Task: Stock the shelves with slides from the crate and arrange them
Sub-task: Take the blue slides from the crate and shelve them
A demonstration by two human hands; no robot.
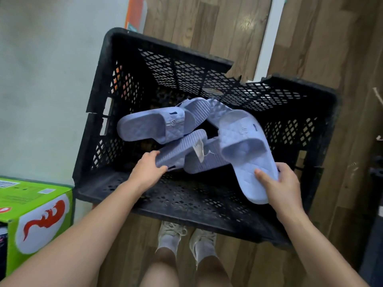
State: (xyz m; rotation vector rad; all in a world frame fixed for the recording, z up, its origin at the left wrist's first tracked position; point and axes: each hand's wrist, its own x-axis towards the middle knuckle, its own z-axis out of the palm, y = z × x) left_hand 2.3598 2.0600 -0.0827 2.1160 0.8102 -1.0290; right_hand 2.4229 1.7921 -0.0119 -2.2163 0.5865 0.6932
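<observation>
A person in white sneakers (172, 230) stands over a black crate (186, 206) on a wood floor, both bare arms reaching down and forward into it. The right hand (284, 183) grips the heel end of the right slide (244, 146), thumb on the footbed and fingers curled round its edge. That slide lies strap up, its long axis running from the hand away and leftward toward the far wall. The left hand (147, 170) pinches the near end of the left slide (182, 148), which is sole up and runs away to the right. Between them lies a tagged slide (203, 160), also sole up; a far slide (153, 125) rests strap up beyond, overlapping another. Both hands already have their slides, so lifting straight up and toward the body looks the likely move. A green box (31, 204) sits at left. No shelves are in view.
</observation>
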